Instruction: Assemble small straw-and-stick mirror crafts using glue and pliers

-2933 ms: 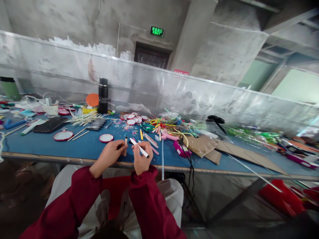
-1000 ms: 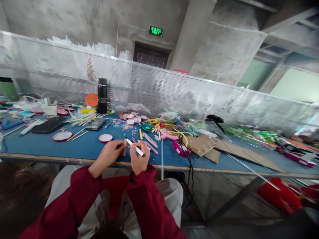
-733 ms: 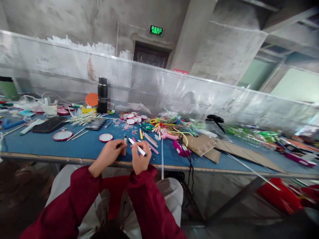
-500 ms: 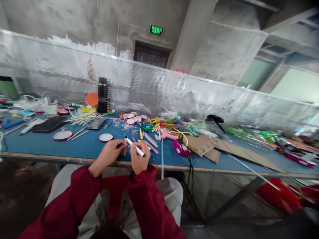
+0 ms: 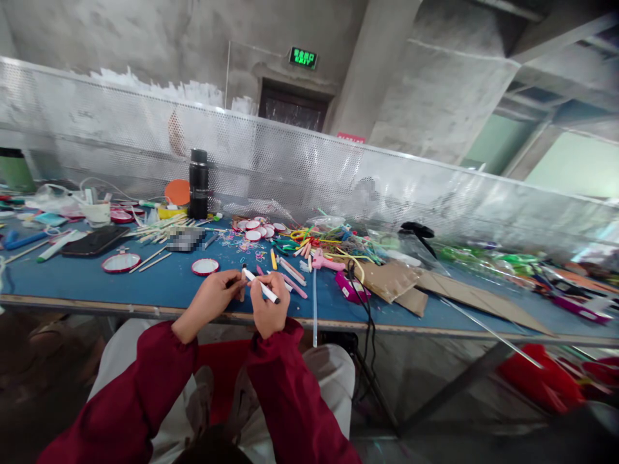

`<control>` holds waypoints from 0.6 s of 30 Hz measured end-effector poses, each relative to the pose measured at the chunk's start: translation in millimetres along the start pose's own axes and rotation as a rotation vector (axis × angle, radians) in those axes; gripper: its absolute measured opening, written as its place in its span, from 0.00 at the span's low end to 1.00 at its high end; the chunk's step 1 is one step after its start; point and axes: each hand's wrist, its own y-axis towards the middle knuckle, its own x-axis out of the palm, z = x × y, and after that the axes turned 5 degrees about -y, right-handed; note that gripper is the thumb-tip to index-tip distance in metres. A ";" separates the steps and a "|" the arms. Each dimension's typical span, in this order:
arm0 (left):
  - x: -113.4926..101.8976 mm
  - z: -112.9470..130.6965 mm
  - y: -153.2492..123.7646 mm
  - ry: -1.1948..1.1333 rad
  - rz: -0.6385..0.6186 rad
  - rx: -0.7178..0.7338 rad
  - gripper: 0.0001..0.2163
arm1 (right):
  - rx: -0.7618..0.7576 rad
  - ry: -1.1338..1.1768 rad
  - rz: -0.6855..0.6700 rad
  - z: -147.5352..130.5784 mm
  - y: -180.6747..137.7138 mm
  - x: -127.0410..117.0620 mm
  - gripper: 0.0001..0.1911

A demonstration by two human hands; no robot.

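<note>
At the near edge of the blue table (image 5: 159, 287), my right hand (image 5: 268, 309) is closed round a white marker pen (image 5: 261, 286) with a dark tip, slanted up to the left. My left hand (image 5: 213, 298) pinches a short tan stick (image 5: 242, 281) held upright, right beside the pen's upper end. Both sleeves are dark red. Loose pink and white sticks (image 5: 291, 272) lie on the table just beyond my hands.
Round red-rimmed discs (image 5: 206, 267) and a black phone (image 5: 94, 241) lie to the left. A black bottle (image 5: 198, 184) stands at the back by the perforated metal screen (image 5: 309, 171). Coloured straws, a pink tool (image 5: 348, 286) with a black cable, and cardboard sheets (image 5: 464, 295) lie to the right.
The pen has swung slightly back and forth beside the stick. Both hands stay in nearly the same spot at the table's edge.
</note>
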 end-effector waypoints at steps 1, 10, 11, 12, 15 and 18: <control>-0.2 0.3 -0.1 0.004 -0.001 -0.001 0.17 | 0.000 -0.003 0.001 0.1 0.0 0.0 0.07; -0.6 5.2 0.0 -0.010 0.011 -0.011 0.15 | 0.044 -0.033 0.064 2.7 -1.2 -0.2 0.08; -0.5 5.4 0.1 -0.014 0.012 -0.012 0.15 | 0.047 -0.034 0.069 3.0 -1.3 -0.3 0.08; -0.4 5.5 0.1 -0.018 0.011 -0.012 0.15 | 0.046 -0.031 0.069 3.2 -1.3 -0.3 0.08; 0.0 5.5 0.1 -0.034 0.002 -0.011 0.16 | 0.033 -0.009 0.055 2.8 -1.3 -0.4 0.08; -0.1 5.0 0.0 -0.038 -0.002 -0.010 0.16 | 0.019 -0.005 0.030 1.1 -1.1 -0.5 0.08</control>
